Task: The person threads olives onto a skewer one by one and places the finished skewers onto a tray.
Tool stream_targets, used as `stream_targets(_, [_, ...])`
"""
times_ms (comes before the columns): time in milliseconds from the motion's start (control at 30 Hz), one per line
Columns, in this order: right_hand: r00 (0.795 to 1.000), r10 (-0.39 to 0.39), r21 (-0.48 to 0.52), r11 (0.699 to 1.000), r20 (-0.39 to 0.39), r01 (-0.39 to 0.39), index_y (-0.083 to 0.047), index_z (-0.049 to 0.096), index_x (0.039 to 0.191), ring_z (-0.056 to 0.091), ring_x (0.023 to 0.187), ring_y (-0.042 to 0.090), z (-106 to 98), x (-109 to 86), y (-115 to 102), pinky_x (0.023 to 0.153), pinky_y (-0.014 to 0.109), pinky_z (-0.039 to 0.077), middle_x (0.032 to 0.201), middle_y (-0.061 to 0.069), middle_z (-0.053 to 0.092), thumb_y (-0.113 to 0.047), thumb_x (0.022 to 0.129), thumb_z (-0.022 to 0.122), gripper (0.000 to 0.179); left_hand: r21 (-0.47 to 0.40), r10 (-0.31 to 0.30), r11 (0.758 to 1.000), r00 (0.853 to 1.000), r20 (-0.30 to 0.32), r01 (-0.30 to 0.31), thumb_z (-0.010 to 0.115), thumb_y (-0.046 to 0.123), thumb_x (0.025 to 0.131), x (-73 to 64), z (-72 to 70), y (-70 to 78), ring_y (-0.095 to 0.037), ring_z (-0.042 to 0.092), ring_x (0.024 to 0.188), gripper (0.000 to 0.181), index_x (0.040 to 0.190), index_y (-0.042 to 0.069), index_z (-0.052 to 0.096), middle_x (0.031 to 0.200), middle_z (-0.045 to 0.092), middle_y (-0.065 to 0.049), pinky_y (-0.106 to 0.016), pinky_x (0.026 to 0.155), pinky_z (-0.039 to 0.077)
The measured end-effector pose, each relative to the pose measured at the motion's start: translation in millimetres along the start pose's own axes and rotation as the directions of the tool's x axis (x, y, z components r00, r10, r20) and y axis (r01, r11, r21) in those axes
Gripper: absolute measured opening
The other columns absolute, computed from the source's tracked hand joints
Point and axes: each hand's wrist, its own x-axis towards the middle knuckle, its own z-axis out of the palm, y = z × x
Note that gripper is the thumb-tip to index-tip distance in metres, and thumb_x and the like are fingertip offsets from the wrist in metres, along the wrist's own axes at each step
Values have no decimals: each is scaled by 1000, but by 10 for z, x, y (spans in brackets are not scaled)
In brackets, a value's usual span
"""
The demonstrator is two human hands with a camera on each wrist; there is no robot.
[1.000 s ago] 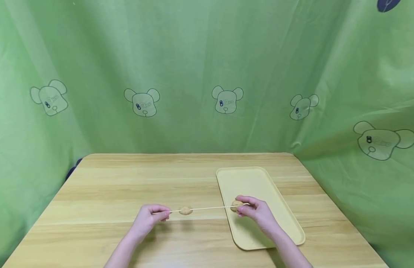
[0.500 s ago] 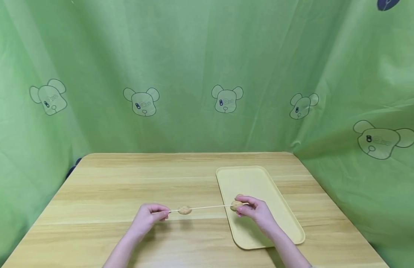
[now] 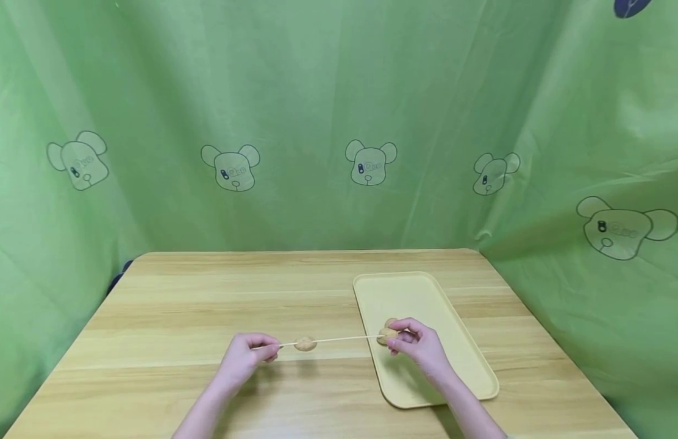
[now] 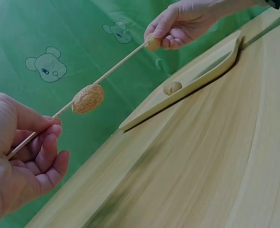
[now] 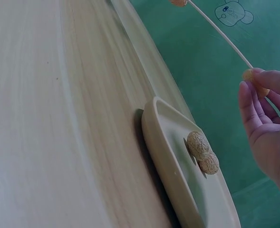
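Note:
A thin wooden skewer [image 3: 339, 339] runs between the two hands above the table. My left hand [image 3: 252, 356] pinches its left end between thumb and fingers. A tan, oval, wrinkled piece [image 4: 88, 99], ridged like a nutshell, is threaded on the skewer close to that hand. At the other end, my right hand [image 3: 418, 346] grips a second tan piece [image 5: 248, 75], with the skewer's end at it; the fingers hide part of this piece. Below, a two-lobed, netted piece shaped like a peanut [image 5: 202, 152] lies on the cream tray [image 3: 410, 390].
The tray stands on the right part of the wood-grain table [image 3: 235, 286], under the right hand. A green curtain [image 3: 295, 91] with printed bear heads hangs behind the table and at both sides.
Both hands stay nearly still with the skewer stretched between them. The right hand's fingers shift slightly on the piece, and the threaded piece keeps its place near the left hand.

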Motion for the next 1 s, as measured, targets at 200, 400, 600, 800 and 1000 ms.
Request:
stream_targets(200, [997, -78, 25, 997, 21, 77, 24, 46, 103, 58, 67, 8, 26, -10, -24, 64, 23, 53, 86, 3, 58, 12, 76, 64, 34, -28, -16, 999, 1000, -17, 16, 62, -3, 80, -4, 27, 2, -13, 56, 66, 14, 89, -14, 64, 73, 64, -15, -25, 67, 48])
stream_targets(400, [969, -239, 82, 969, 60, 234, 7, 60, 100, 59, 68, 10, -51, 53, 170, 61, 23, 52, 88, 4, 60, 8, 76, 66, 25, -25, -10, 1000, 999, -31, 9, 63, -3, 80, -5, 61, 4, -13, 56, 65, 14, 88, -14, 64, 72, 64, -15, -25, 66, 48])
stream_targets(600, [952, -299, 58, 954, 69, 295, 1, 63, 100, 60, 69, 9, -83, 73, 247, 60, 22, 53, 94, 2, 61, 5, 77, 67, 24, -12, -11, 1000, 998, -62, 10, 64, -3, 80, -7, 109, 38, -11, 54, 63, 13, 87, -14, 64, 71, 63, -13, -24, 62, 47])
stream_targets(800, [972, -236, 46, 971, 22, 235, 22, 51, 97, 58, 66, 10, 14, 9, 33, 58, 22, 52, 92, 3, 61, 8, 73, 68, 32, 4, -9, 1000, 997, -73, 10, 64, -4, 80, 18, 144, 43, -12, 54, 63, 11, 86, -13, 65, 71, 64, -12, -25, 62, 48])
stream_targets(1000, [969, -245, 68, 968, 22, 244, 27, 47, 97, 58, 66, 9, 46, -9, -17, 58, 21, 52, 93, 3, 61, 17, 72, 63, 31, 12, 11, 1000, 997, -73, -10, 64, -3, 80, 20, 163, 63, -14, 55, 64, 11, 85, -13, 65, 71, 64, -13, -25, 62, 48])
